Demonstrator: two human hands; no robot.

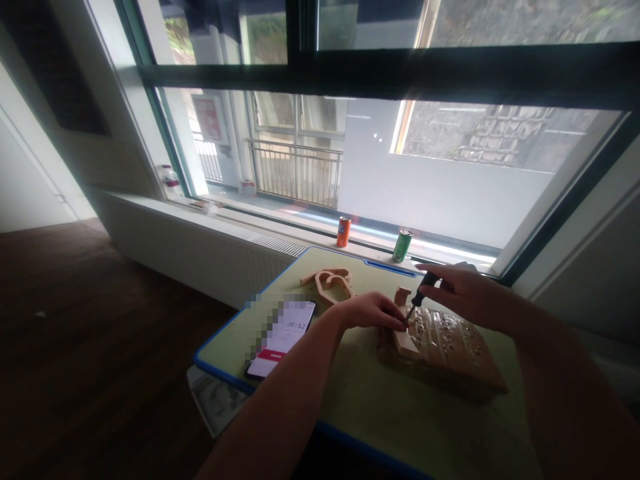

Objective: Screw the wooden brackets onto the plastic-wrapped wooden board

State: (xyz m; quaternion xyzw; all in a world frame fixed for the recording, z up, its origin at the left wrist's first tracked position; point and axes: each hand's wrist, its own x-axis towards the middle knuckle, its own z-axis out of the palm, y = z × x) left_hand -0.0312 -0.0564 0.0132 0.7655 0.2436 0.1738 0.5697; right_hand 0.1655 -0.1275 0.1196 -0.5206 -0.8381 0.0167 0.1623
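Observation:
My right hand (457, 290) is closed around the dark handle of a screwdriver (425, 288), which slants down to the left. Its tip meets a pale wooden piece (407, 345) with a curved upper end. My left hand (373, 311) is closed on that piece, fingertips right beside the screwdriver's tip; any screw there is hidden. Beneath the piece lies a brown cardboard box (465, 373) covered in shiny clear wrapping, with several small dark bits on top.
The yellow-green table (350, 393) has a blue edge. Curved wooden parts (333, 283) and a phone (285, 337) with a running timer lie to the left. On the window sill stand an orange can (343, 231) and a green can (403, 245). A white radiator (200, 247) runs behind.

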